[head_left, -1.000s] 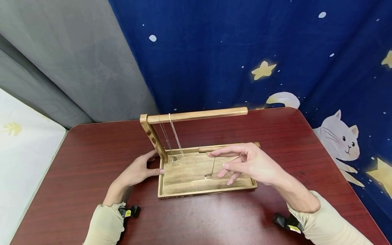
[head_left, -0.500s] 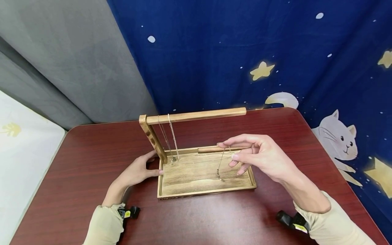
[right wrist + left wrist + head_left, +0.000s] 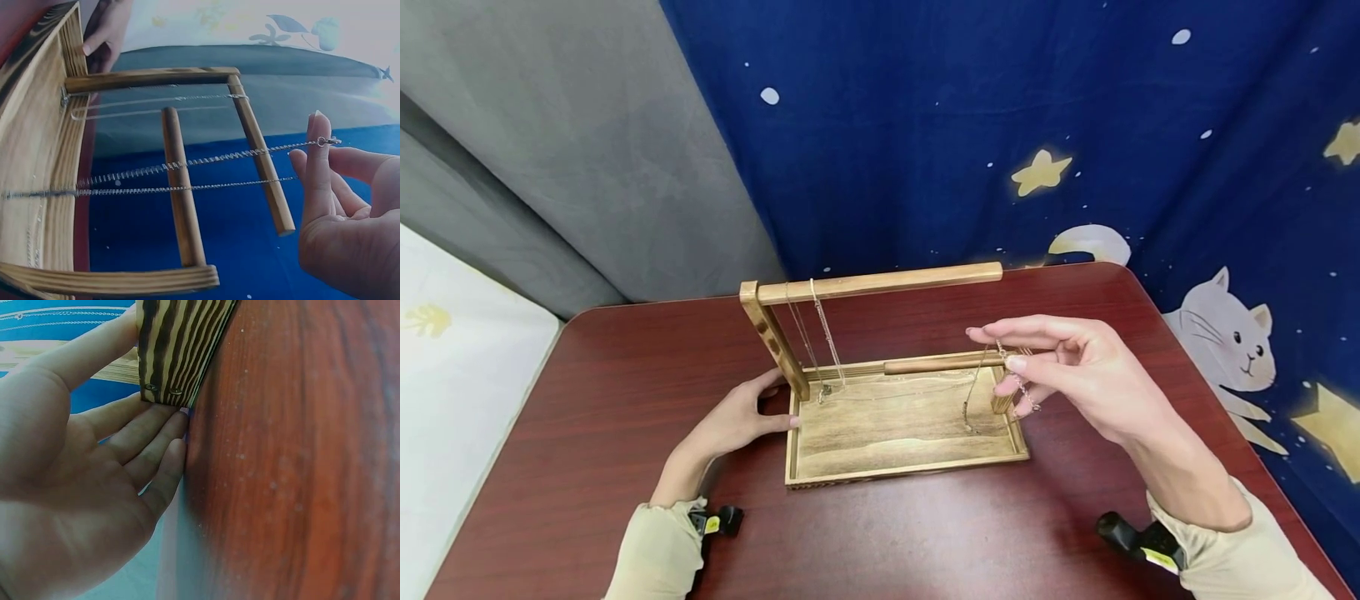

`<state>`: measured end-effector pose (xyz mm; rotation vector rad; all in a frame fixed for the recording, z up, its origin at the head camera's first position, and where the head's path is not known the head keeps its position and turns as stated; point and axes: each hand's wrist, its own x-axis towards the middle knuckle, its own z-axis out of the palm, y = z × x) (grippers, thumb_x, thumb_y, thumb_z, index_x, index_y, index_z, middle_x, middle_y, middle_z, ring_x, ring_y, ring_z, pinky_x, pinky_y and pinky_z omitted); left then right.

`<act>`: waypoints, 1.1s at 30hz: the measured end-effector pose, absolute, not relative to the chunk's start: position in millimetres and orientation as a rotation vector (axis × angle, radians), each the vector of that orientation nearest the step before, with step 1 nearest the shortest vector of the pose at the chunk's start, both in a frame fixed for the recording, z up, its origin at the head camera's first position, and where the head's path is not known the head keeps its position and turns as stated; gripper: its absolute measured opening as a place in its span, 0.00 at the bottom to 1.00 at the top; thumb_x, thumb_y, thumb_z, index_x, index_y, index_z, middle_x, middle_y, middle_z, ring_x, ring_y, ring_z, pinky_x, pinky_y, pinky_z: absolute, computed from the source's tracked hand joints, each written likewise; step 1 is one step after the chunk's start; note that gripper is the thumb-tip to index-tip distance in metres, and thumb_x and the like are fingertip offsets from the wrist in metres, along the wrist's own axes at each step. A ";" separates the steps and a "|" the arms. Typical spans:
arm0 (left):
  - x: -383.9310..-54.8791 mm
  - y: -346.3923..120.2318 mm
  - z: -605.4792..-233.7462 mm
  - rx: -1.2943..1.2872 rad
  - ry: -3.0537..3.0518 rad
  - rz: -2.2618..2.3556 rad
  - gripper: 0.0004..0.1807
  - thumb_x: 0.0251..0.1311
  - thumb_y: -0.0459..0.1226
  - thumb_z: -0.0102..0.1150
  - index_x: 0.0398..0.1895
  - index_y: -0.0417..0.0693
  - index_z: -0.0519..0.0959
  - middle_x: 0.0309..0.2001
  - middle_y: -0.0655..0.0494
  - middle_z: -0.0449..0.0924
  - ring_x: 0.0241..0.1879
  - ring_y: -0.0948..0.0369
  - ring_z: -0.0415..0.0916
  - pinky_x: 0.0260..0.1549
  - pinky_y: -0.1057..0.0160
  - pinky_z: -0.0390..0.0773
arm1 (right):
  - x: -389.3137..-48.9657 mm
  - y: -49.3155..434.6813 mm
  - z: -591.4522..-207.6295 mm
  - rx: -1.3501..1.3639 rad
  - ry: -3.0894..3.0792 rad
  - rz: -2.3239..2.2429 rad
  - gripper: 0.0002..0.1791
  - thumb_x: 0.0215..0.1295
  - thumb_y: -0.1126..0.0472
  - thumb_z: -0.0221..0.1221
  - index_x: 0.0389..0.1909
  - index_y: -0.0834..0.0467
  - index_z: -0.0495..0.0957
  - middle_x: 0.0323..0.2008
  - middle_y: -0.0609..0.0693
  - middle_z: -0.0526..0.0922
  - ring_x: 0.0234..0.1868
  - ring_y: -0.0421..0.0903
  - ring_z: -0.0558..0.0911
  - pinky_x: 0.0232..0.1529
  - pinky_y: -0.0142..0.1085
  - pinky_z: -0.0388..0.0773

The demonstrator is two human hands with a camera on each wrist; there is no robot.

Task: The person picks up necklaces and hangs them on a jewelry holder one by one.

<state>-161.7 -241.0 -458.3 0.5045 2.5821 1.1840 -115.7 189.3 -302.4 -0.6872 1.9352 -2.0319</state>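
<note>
A wooden jewelry stand point(image 3: 880, 463) has a shallow tray, a tall bar and a lower bar. My left hand point(image 3: 741, 414) grips the tray's left end, thumb at the rim; the left wrist view shows the fingers against the striped end wall point(image 3: 175, 356). My right hand point(image 3: 1078, 371) holds a thin chain necklace point(image 3: 972, 392) between thumb and fingers, above the tray's right end. In the right wrist view its clasp point(image 3: 328, 141) sits at a fingertip, and two strands run down past both bars towards the tray.
Two necklaces point(image 3: 826, 321) hang from the left part of the tall bar point(image 3: 887, 282), their ends reaching the tray. The lower bar point(image 3: 936, 364) stands at the back right on a short post point(image 3: 1002, 403). The stand rests on a reddish table point(image 3: 880, 542) before a blue curtain point(image 3: 895, 167).
My right hand has moved right and slightly up, drawing the necklace with it from the tray's middle towards its right end. The left hand stays in place on the stand.
</note>
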 end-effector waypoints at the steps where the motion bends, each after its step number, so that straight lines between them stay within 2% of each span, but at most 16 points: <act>1: -161.7 -241.1 -458.4 0.503 2.584 1.180 0.46 0.56 0.45 0.74 0.73 0.37 0.62 0.66 0.40 0.71 0.63 0.43 0.70 0.61 0.42 0.69 | -115.9 190.8 -301.8 -0.710 1.924 -2.045 0.21 0.68 0.78 0.53 0.61 0.68 0.75 0.59 0.56 0.80 0.35 0.50 0.88 0.26 0.46 0.84; 8: -161.7 -239.8 -457.4 0.499 2.574 1.184 0.45 0.56 0.45 0.73 0.73 0.37 0.63 0.64 0.40 0.72 0.63 0.43 0.69 0.61 0.42 0.68 | -114.0 201.8 -299.1 -0.763 1.914 -2.081 0.22 0.69 0.80 0.49 0.62 0.69 0.74 0.60 0.57 0.79 0.35 0.51 0.87 0.27 0.47 0.84; 15: -161.6 -240.1 -456.9 0.493 2.567 1.202 0.46 0.55 0.44 0.74 0.73 0.37 0.62 0.65 0.40 0.72 0.64 0.43 0.69 0.61 0.42 0.68 | -110.9 212.1 -296.4 -0.695 2.018 -2.080 0.24 0.66 0.82 0.52 0.63 0.72 0.71 0.60 0.55 0.80 0.31 0.51 0.87 0.26 0.48 0.84; 21: -161.0 -239.9 -456.4 0.480 2.568 1.199 0.47 0.55 0.44 0.74 0.73 0.36 0.61 0.65 0.40 0.71 0.64 0.43 0.69 0.61 0.42 0.68 | -110.1 223.7 -293.4 -0.689 2.017 -2.151 0.25 0.65 0.84 0.50 0.63 0.75 0.69 0.60 0.59 0.79 0.29 0.50 0.86 0.27 0.45 0.84; 33: -161.5 -241.2 -458.5 0.499 2.565 1.205 0.46 0.56 0.45 0.74 0.73 0.38 0.62 0.65 0.41 0.72 0.64 0.44 0.69 0.61 0.42 0.68 | -116.3 238.4 -291.7 -0.713 1.818 -2.307 0.26 0.65 0.87 0.44 0.63 0.73 0.70 0.60 0.61 0.78 0.29 0.48 0.86 0.29 0.40 0.85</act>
